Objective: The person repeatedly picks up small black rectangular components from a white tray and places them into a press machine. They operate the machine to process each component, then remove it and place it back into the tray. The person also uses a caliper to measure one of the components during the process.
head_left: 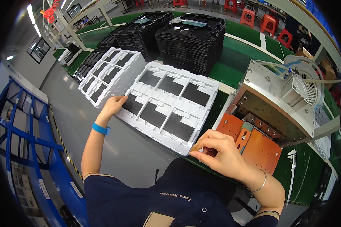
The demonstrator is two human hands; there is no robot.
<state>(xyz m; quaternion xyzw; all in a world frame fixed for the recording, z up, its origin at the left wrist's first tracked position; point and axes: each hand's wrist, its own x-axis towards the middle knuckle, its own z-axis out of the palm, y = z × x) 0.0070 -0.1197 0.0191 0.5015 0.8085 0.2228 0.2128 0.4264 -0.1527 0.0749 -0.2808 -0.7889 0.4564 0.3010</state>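
In front of me lies a white plastic tray (pixel 170 101) with moulded compartments, slanting toward the lower right. Flat, dark notched sheets (pixel 179 127) sit in its several compartments. My left hand (pixel 113 107) grips the tray's left edge, its thumb over the rim and the other fingers mostly hidden. With thumb and forefinger pinched, my right hand (pixel 219 152) holds the tray's near right corner. A small brownish patch shows at those fingertips; what it is I cannot make out.
Left of the tray rises a stack of similar filled white trays (pixel 113 73). Tall stacks of black trays (pixel 191 45) stand behind. To the right is a metal press-like machine (pixel 276 98) with an orange plate (pixel 259 151); a caliper (pixel 292 170) lies beyond. A blue rack (pixel 34 147) stands far left.
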